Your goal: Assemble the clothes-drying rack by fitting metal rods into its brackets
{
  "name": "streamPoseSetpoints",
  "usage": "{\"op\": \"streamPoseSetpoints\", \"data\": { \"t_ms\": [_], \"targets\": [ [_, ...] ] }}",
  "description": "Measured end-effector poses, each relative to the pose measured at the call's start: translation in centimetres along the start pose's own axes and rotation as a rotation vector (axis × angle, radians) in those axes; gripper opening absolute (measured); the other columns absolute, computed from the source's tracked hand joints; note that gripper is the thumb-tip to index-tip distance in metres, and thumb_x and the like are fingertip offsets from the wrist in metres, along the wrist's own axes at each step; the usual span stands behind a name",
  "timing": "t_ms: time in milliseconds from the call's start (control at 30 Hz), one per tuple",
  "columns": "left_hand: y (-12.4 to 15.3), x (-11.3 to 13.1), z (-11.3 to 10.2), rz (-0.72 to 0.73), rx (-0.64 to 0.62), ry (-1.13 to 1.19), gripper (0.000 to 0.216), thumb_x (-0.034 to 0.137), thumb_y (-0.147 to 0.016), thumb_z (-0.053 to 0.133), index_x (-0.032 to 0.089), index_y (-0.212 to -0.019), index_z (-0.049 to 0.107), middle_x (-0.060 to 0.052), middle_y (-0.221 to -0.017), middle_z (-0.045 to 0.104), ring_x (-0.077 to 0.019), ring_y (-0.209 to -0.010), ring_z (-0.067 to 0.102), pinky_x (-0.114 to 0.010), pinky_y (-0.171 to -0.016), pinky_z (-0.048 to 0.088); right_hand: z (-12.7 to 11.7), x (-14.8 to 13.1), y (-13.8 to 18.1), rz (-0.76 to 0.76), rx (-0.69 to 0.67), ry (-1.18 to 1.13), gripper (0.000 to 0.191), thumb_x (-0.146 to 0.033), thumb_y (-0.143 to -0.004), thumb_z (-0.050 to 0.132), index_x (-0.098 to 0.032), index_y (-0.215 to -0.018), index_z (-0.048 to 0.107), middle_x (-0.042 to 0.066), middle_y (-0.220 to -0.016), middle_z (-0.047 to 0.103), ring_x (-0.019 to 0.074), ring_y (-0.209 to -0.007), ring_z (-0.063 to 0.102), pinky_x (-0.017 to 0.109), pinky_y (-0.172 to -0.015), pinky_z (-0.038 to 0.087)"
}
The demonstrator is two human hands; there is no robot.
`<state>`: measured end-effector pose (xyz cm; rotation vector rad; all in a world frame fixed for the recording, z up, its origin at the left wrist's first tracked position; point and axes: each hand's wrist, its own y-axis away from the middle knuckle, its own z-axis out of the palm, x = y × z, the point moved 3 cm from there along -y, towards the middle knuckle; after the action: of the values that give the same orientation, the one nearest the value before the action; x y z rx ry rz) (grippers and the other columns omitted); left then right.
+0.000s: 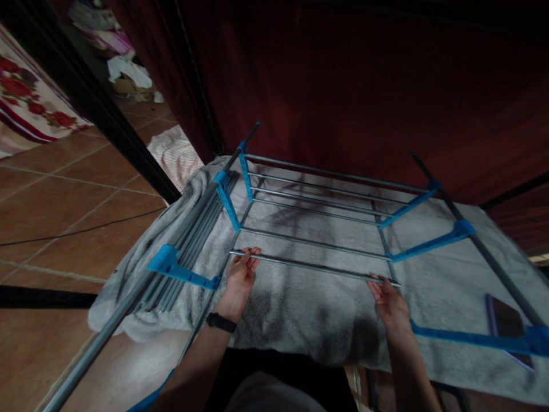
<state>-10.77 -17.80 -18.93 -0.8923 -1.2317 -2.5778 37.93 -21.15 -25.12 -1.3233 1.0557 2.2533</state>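
A dark red curtain (364, 86) fills the far side, and a terracotta tiled floor (55, 212) spreads out on the left. A grey fluffy towel (309, 309) lies across the middle under a drying-rack frame of grey metal tubes and blue plastic brackets (429, 245), which spans from the left to the right edge. On the frame's far part, 5 thin rods run left to right. On its left side, a bundle of spare grey rods (193, 246) lies along the tube.

The nearest loose grey metal rod (313, 266) lies crosswise above the towel, just near of the fixed rods, and both hands hold it. The left hand (241, 277) takes the rod's left end in its fingertips, fingers almost straight. The right hand (390, 302) curls its fingers narrowly round the right end.

A dark flat phone (508, 321) lies on the towel at the near right, well apart from the right hand. A black wristband (221, 322) sits on the left wrist.
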Motion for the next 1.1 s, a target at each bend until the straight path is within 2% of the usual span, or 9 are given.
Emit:
{"op": "streamPoseSetpoints", "data": {
  "t_ms": [133, 267, 400, 567, 800, 967, 1100],
  "targets": [
    [-0.2, 0.5, 0.0, 0.021, 0.037, -0.035, 0.025, -0.002, -0.102, 0.075, 0.020, -0.091, 0.074, -0.004, -0.091, 0.084, -0.0175, -0.087, 0.088, -0.029, -0.100, 0.072, 1.5, -0.7, 1.4, 0.016, 0.027, -0.030, 0.027, -0.027, -0.084, 0.100, -0.026, -0.084, 0.073, 0.001, -0.092, 0.088, 0.0185, -0.086, 0.086, 0.034, -0.088, 0.077],
    [-0.6, 0.8, 0.2, 0.017, 0.077, -0.068, 0.031, -0.001, -0.112, 0.062, 0.018, -0.092, 0.074, -0.004, -0.090, 0.083, -0.0130, -0.080, 0.084, -0.024, -0.093, 0.073, 2.5, -0.8, 2.3, 0.007, 0.020, -0.030, 0.040, -0.028, -0.081, 0.106, -0.028, -0.085, 0.066, -0.006, -0.081, 0.080, 0.0175, -0.079, 0.082, 0.037, -0.093, 0.077],
    [-0.4, 0.9, 0.5, 0.016, 0.074, -0.097, 0.029, -0.005, -0.109, 0.061, 0.017, -0.094, 0.075, -0.005, -0.093, 0.084, -0.0136, -0.081, 0.085, -0.022, -0.090, 0.073, 3.0, -0.7, 2.5, -0.031, -0.034, -0.027, 0.046, -0.027, -0.079, 0.109, -0.029, -0.086, 0.063, -0.008, -0.080, 0.077, 0.0169, -0.078, 0.081, 0.036, -0.093, 0.076],
    [0.5, 1.1, 1.0, -0.018, 0.067, -0.109, 0.034, -0.004, -0.111, 0.057, 0.018, -0.093, 0.075, -0.003, -0.086, 0.082, -0.0125, -0.072, 0.082, -0.020, -0.083, 0.072, 3.4, -0.8, 2.1, -0.064, -0.090, -0.068, 0.041, -0.022, -0.078, 0.104, -0.030, -0.084, 0.064, -0.006, -0.082, 0.079, 0.0162, -0.076, 0.081, 0.031, -0.083, 0.075],
    [1.1, 0.9, 1.5, -0.073, 0.076, -0.133, 0.034, -0.002, -0.111, 0.054, 0.019, -0.094, 0.075, -0.004, -0.084, 0.082, -0.0152, -0.075, 0.084, -0.022, -0.075, 0.073, 3.1, -1.0, 1.5, -0.027, -0.036, -0.055, 0.027, -0.017, -0.082, 0.096, -0.029, -0.087, 0.071, -0.003, -0.088, 0.087, 0.0174, -0.084, 0.086, 0.029, -0.085, 0.075],
    [0.6, 0.3, 0.7, -0.030, 0.060, -0.121, 0.033, -0.001, -0.111, 0.054, 0.019, -0.096, 0.075, -0.007, -0.090, 0.085, -0.0170, -0.081, 0.087, -0.024, -0.080, 0.074, 2.5, -0.9, 1.3, -0.041, 0.018, -0.054, 0.025, -0.029, -0.088, 0.098, -0.028, -0.087, 0.072, 0.000, -0.086, 0.087, 0.0185, -0.084, 0.086, 0.029, -0.082, 0.076],
    [0.4, -0.1, 0.1, -0.013, 0.029, -0.085, 0.030, 0.002, -0.115, 0.058, 0.018, -0.097, 0.075, -0.008, -0.092, 0.086, -0.0175, -0.084, 0.088, -0.026, -0.086, 0.074, 1.9, -0.9, 1.4, -0.037, 0.000, -0.009, 0.025, -0.035, -0.091, 0.097, -0.028, -0.089, 0.074, 0.000, -0.092, 0.087, 0.0172, -0.093, 0.086, 0.030, -0.092, 0.075]
  ]
}}
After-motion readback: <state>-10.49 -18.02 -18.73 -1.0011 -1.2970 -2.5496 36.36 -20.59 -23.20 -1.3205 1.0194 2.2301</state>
